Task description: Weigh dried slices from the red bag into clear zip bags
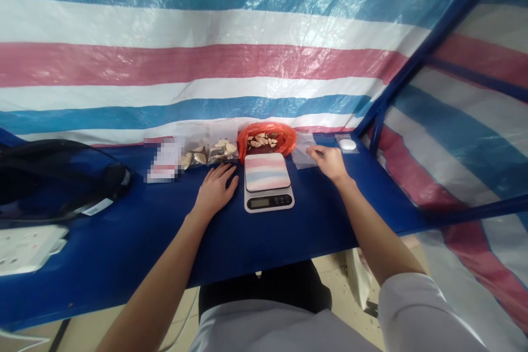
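Observation:
My left hand (216,190) lies flat on the blue table, fingers stretched out, just below two clear bags holding pale and dark dried slices. One is the middle bag (223,149); the other is the left bag (197,157). With fingers pinched, my right hand (329,161) grips the edge of a clear plastic bag (303,151) that lies flat and looks empty. Between my hands sits a white kitchen scale (269,181), its plate bare and its display unreadable. Behind the scale, an open red plastic bag (289,140) contains several pale, dark-edged pieces (262,141).
A white round object (347,144) rests on a small clear packet at the right. At the left are a blurred printed paper (163,162), a black strapped device (119,179) and a white power strip (31,247). Striped sheeting (198,63) and a blue frame post (412,60) bound the table (247,242).

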Demonstrator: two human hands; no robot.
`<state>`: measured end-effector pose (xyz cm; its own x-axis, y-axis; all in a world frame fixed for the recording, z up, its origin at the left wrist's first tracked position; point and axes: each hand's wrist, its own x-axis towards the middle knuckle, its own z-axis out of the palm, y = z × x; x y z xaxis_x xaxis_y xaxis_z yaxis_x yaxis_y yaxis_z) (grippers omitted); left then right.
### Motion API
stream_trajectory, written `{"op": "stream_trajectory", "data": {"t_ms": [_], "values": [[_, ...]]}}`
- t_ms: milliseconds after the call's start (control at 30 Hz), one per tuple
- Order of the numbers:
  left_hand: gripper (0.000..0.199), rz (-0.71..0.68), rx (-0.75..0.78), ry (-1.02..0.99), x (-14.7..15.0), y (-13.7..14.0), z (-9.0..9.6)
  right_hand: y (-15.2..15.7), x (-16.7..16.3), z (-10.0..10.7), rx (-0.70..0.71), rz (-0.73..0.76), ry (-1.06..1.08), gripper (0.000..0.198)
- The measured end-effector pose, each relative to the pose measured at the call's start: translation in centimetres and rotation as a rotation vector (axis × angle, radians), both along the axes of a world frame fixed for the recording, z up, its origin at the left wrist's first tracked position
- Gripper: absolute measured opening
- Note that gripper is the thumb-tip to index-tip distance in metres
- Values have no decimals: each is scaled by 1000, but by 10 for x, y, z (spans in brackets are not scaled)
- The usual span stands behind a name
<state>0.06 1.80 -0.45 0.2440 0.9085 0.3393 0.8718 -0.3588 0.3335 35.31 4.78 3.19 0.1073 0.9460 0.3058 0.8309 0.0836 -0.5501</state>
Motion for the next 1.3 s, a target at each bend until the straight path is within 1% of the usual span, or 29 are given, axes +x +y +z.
{"op": "stream_trajectory", "data": {"t_ms": [200, 267, 333, 400, 467, 567, 667, 733, 900, 1000, 1100, 1167, 1300], "values": [[53, -15, -13, -178, 1, -3, 12, -23, 7, 23, 90, 115, 273, 30], [54, -24, -31, -275, 6, -4, 19, -30, 4, 30, 105, 154, 364, 32], [55, -62, -59, -387, 15, -5, 29, -34, -4, 37, 100, 191, 459, 32], [58, -127, -113, -499, 26, -5, 39, -36, -15, 42, 86, 248, 560, 33], [61, -157, -207, -619, 39, -2, 48, -35, -28, 45, 68, 315, 642, 32], [65, -169, -342, -839, 57, 8, 52, -32, -48, 48, 58, 394, 713, 30], [66, -132, -457, -1033, 69, 23, 50, -27, -65, 49, 44, 454, 762, 29], [65, -129, -523, -1125, 73, 31, 49, -22, -74, 47, 32, 484, 811, 30], [58, -233, -713, -1296, 75, 44, 52, -6, -94, 37, 12, 532, 976, 33], [51, -255, -805, -1352, 73, 51, 52, 2, -101, 30, -25, 565, 1038, 32], [48, -282, -901, -1338, 71, 58, 51, 8, -105, 25, -49, 545, 1066, 34], [43, -302, -902, -1348, 68, 61, 51, 11, -105, 23, -58, 513, 1086, 35], [29, -329, -777, -1419, 63, 62, 52, 15, -103, 20, -37, 437, 1133, 36]]}}
